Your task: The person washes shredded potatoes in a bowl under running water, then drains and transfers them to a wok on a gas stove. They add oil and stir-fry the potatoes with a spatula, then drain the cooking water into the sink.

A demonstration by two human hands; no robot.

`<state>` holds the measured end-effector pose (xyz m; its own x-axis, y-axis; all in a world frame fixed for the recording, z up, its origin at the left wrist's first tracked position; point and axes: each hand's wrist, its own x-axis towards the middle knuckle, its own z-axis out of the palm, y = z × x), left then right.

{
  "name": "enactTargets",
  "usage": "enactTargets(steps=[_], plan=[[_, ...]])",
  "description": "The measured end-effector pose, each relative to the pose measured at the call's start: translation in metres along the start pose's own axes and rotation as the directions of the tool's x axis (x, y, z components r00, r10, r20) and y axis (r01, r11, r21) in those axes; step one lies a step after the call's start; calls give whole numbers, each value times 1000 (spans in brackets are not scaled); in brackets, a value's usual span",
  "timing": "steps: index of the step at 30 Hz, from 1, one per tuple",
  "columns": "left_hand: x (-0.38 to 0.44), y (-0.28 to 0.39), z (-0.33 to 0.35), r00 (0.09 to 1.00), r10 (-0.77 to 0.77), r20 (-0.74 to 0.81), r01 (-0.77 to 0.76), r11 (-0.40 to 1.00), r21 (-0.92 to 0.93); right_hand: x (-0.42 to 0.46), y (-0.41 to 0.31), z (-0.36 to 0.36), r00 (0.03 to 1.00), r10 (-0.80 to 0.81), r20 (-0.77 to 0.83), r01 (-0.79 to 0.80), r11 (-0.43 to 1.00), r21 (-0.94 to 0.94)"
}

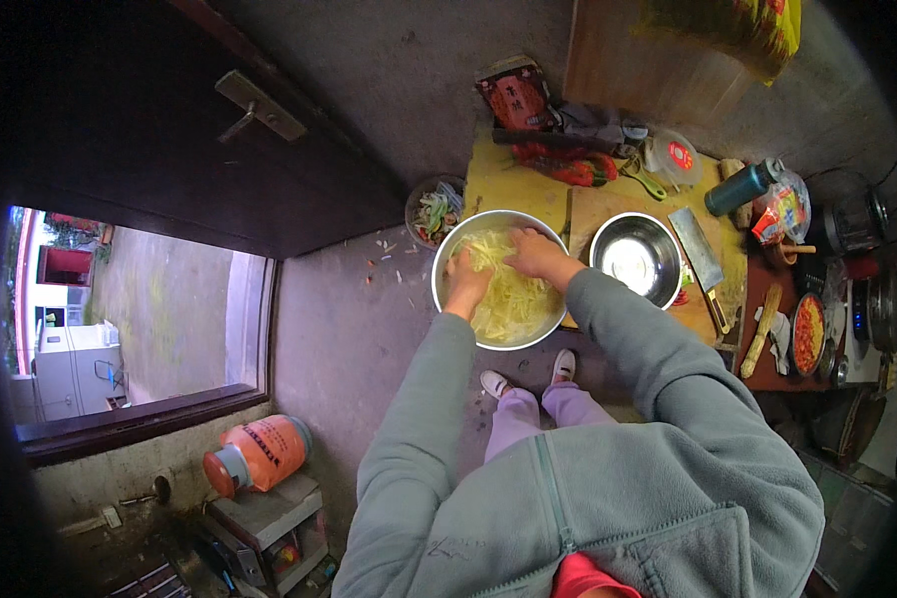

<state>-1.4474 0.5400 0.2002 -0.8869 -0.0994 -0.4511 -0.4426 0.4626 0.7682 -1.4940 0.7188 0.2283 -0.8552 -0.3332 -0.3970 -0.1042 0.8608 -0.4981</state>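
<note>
A large metal basin [499, 344] at the table's left edge holds pale yellow shredded vegetable strips [504, 306] in liquid. Both hands are inside it. My left hand [469, 280] is at the basin's left side, its fingers among the strips. On the right side, my right hand [537, 254] reaches into the strips, fingertips partly hidden. Whether either hand grips any strips is not clear. Beside the basin, a smaller shiny steel bowl [634, 258] sits on a wooden cutting board [590, 209]. A cleaver [695, 248] lies to the right of that bowl.
A bin of vegetable scraps [435, 213] stands on the floor left of the table. Red peppers [568, 166], a green peeler [646, 182] and a teal bottle [740, 188] lie behind the board. To the right are a wooden stick [761, 330] and a bowl of chopped red food [808, 334].
</note>
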Motion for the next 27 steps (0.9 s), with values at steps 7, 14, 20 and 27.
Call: enactTargets(steps=[7,14,20,27], plan=[[5,10,49,979,-172,112,189,542,-819,22,24,77,968,222,-122,-79,721,689],[-27,18,-11,966,239,96,-256,924,283,-35,-18,-27,962,-209,174,223,973,-63],[43,45,-19,868,382,318,-497,687,531,24,-6,-2,987,-158,-24,154,980,-122],[4,-31,21,958,-285,15,284,946,-156,-8,-1,49,971,240,-17,-207,867,453]])
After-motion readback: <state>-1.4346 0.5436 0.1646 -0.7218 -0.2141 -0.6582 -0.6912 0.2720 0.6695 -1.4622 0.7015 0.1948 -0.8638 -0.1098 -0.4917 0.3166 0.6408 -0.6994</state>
